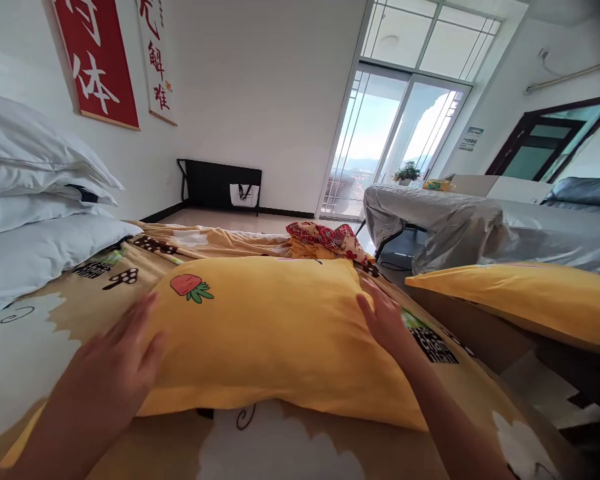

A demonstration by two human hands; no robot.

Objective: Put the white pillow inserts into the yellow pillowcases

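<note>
A yellow pillow [270, 333] with a printed carrot near its far left corner lies flat in front of me on a patterned bed sheet [280, 447]. At its left end is my left hand [117, 363], slightly blurred, its fingers stretched out along the edge. My right hand [383, 317] rests against the opposite end, fingers extended and thumb apart. Neither hand grips the fabric. Beyond the far edge of the pillow, a red checked cloth [325, 237] lies crumpled on the bedding.
White pillows [35, 187] are stacked at the left. Another yellow pillow [525, 297] lies on the right, past the bed's edge. A plastic-covered table [440, 217] stands behind it. A black folded frame [220, 187] leans on the far wall, left of a glass door [395, 133].
</note>
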